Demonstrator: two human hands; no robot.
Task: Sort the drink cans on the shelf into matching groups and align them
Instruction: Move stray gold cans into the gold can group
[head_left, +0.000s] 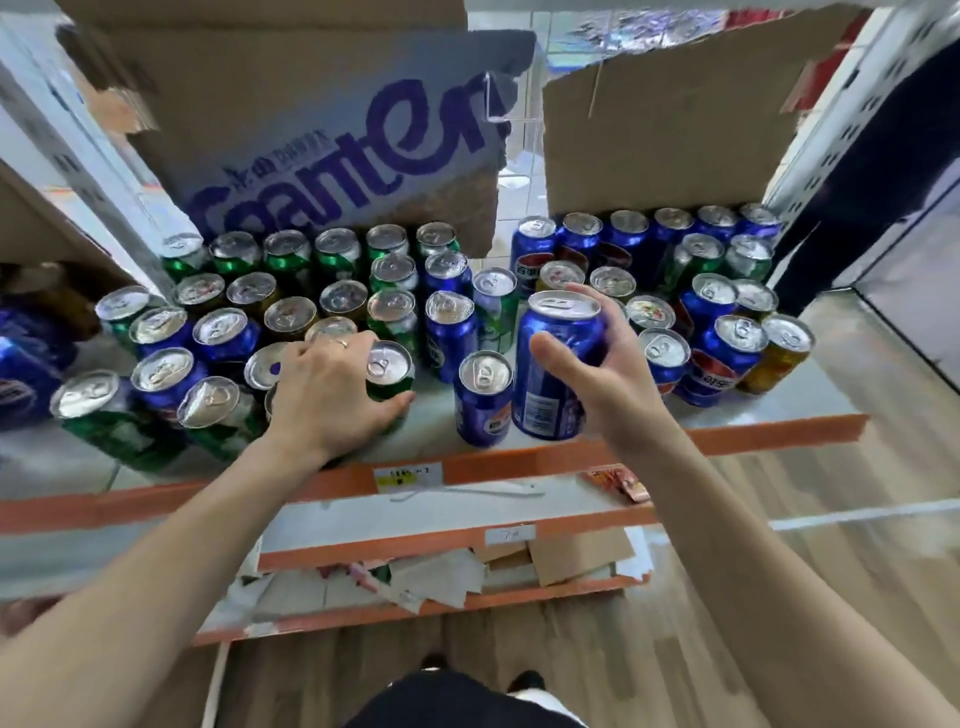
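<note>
We see the right hand (608, 379), fingers (615, 322) wrapped round a blue can (556, 364), held tilted near the shelf's (789, 402) front edge. The left hand (332, 387) grips a green can (390, 371) standing on the shelf among other cans (337, 301), blue, green and gold mixed.

A blue can (550, 374), green can (396, 387), gold can (774, 364); orange shelf edge (753, 434); brown box (291, 93) — purple lettering.

leftmost cans (21, 371) cropped, price tag (408, 476) unreadable
</note>
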